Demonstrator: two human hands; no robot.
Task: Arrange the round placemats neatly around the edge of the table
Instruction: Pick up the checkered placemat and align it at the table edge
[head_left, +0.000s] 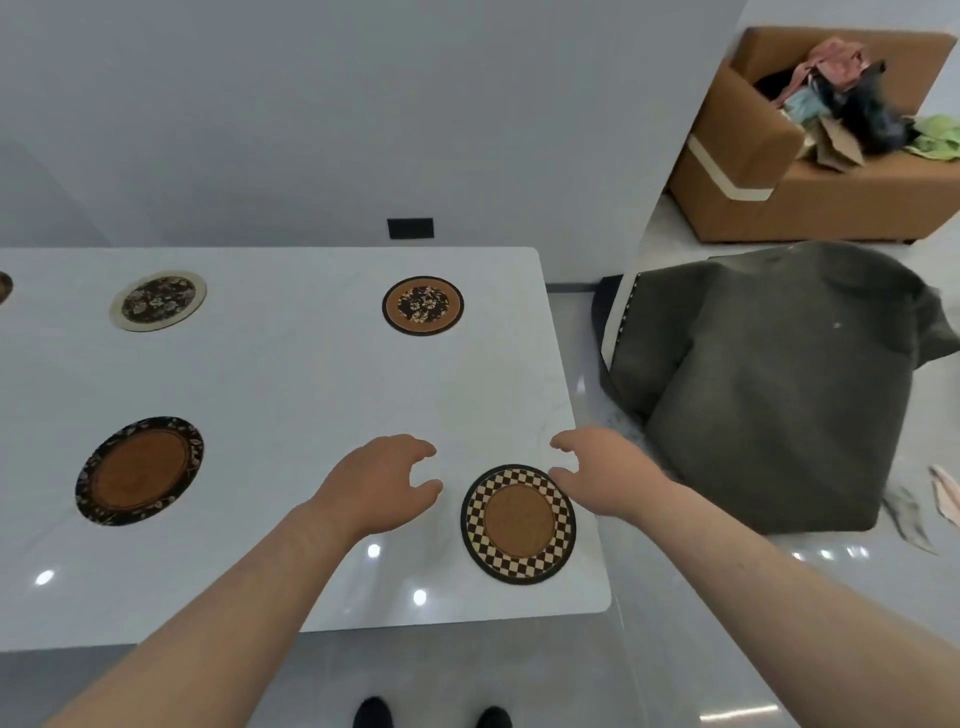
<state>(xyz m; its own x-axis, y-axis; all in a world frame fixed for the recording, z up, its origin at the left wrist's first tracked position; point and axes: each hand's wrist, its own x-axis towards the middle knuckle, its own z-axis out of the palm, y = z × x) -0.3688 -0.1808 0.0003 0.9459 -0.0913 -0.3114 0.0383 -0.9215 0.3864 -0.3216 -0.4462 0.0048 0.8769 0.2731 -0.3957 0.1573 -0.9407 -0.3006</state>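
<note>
A checkered round placemat (518, 524) lies flat near the front right corner of the white table (291, 374). My left hand (376, 486) hovers just left of it, fingers curled apart, holding nothing. My right hand (602, 475) hovers at its upper right rim, fingers spread, also holding nothing. A brown placemat with a dark rim (139, 470) lies at the front left. A small floral brown placemat (423, 305) sits at the back right, and a cream-rimmed floral placemat (158, 300) at the back left. Another placemat (4, 287) is cut off by the left edge.
Right of the table stands a chair draped in dark grey cloth (779, 384). Behind it is a tan sofa (810, 171) piled with clothes. A black wall plate (410, 228) is on the wall behind the table. My shoes (431, 714) show on the floor below.
</note>
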